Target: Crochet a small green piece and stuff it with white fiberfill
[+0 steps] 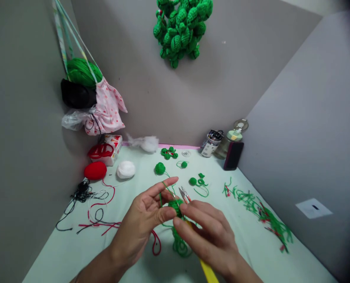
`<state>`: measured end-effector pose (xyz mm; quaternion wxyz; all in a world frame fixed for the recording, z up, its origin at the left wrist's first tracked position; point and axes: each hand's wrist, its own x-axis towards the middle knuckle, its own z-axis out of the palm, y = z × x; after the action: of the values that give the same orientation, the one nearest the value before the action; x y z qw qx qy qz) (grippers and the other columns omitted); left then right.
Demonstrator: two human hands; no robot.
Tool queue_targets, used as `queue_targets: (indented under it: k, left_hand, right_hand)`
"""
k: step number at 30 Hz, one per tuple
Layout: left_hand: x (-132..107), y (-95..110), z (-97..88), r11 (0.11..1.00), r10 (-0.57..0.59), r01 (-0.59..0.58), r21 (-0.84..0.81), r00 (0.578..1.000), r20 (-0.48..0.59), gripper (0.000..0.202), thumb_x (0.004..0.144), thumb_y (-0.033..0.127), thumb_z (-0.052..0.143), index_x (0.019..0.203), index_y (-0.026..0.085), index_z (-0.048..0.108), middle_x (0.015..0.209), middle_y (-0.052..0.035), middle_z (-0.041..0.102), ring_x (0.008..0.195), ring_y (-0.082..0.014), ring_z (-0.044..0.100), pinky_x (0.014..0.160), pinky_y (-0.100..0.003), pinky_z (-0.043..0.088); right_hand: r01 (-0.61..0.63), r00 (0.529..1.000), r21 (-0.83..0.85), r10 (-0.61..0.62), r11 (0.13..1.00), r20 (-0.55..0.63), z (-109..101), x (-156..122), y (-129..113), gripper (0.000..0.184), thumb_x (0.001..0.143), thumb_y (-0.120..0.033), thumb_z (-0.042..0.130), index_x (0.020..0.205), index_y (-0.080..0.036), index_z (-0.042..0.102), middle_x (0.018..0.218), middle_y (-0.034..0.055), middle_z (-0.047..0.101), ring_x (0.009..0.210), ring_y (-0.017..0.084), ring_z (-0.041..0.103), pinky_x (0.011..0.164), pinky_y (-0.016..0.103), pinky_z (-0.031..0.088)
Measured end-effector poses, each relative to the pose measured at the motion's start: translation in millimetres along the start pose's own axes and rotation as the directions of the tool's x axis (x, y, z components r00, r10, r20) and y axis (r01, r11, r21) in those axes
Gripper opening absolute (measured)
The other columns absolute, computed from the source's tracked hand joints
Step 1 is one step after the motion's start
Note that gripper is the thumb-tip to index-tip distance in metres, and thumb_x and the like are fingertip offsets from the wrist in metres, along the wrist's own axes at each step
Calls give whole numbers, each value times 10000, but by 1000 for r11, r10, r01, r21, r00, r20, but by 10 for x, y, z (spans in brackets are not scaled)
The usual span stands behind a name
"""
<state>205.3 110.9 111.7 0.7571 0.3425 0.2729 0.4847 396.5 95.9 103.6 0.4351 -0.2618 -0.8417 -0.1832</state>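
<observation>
My left hand (144, 220) pinches a small green crocheted piece (175, 206) between thumb and fingers, with green yarn looped over its index finger. My right hand (206, 232) meets it from the right, fingers closed on the same piece and on a yellow-handled tool (208, 271). The blades of small thread snips (183, 193) stick up just behind the right fingers. Loose green yarn (179, 245) hangs down below both hands.
Small green crocheted balls (160, 168) lie further back on the pale table (74, 251), with red (95, 170) and white (126, 169) yarn balls at left, red and black threads (98, 216), and green yarn scraps (263, 214) at right. Jars and a phone (233, 155) stand at the back wall.
</observation>
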Motion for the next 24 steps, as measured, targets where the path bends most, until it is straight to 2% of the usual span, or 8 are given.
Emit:
queue_targets:
  k: [4,6,10,12,15,19,21,24]
  left_hand:
    - [34,55,-52,999,-13,11,53,999,39,624,677,349,997,1268,312,799,891,0,697,856,-132,652,838,-232,534]
    - [32,26,-45,990,64,-57,128,996,-55,595,689,323,993,1253,301,804,889,5,687,905,-147,659,861,-238,541]
    - [-16,-100,35,982,172,-154,112,970,-172,520,766,367,947,1261,326,792,931,18,679,903,-125,657,866,-220,537]
    - [-40,-135,79,995,101,-101,7,986,-129,506,784,361,936,1268,335,790,944,19,679,858,-106,650,840,-209,530]
    - [-46,-108,110,989,-46,40,-139,998,-39,556,732,330,972,1260,300,800,953,9,679,858,-100,644,839,-199,514]
    - [-3,-33,47,986,-91,92,-142,996,13,630,680,295,1000,1274,266,795,959,-1,677,907,-110,622,884,-202,485]
    - [26,-19,-21,994,-75,78,-74,996,48,639,699,284,985,1304,272,779,962,-8,675,920,-131,613,894,-235,485]
    - [66,-15,-129,999,-35,32,36,994,101,627,732,272,955,1328,294,764,978,-20,665,931,-161,604,887,-287,491]
  right_hand:
    - [-207,973,412,230,887,-7,-8,133,46,230,1064,-167,556,1128,-242,763,1018,63,777,903,183,749,735,317,652]
    - [-246,967,355,254,902,27,-2,164,40,246,1056,-162,571,1167,-265,765,992,60,775,867,189,747,714,322,649]
    - [-88,995,-52,85,995,-54,38,58,-23,352,952,-71,698,1244,-256,768,962,66,785,895,221,758,798,338,674]
    - [-36,997,-64,31,997,-76,55,-25,-37,401,928,-65,723,1264,-281,760,979,49,790,894,220,761,804,339,688]
    - [-63,992,108,75,992,-104,56,-70,-12,387,948,-96,707,1296,-261,749,1045,59,787,951,225,755,793,344,690]
    - [-270,940,506,337,819,-43,12,38,53,290,1029,-133,607,1228,-262,773,1028,66,764,920,199,739,740,339,656]
    - [-319,921,633,390,705,30,-20,100,86,282,1037,-130,590,1191,-266,783,1001,66,777,888,197,747,695,325,646]
    - [-347,902,705,426,619,70,-58,146,128,265,1021,-126,619,1166,-266,791,983,66,807,906,215,760,697,338,651]
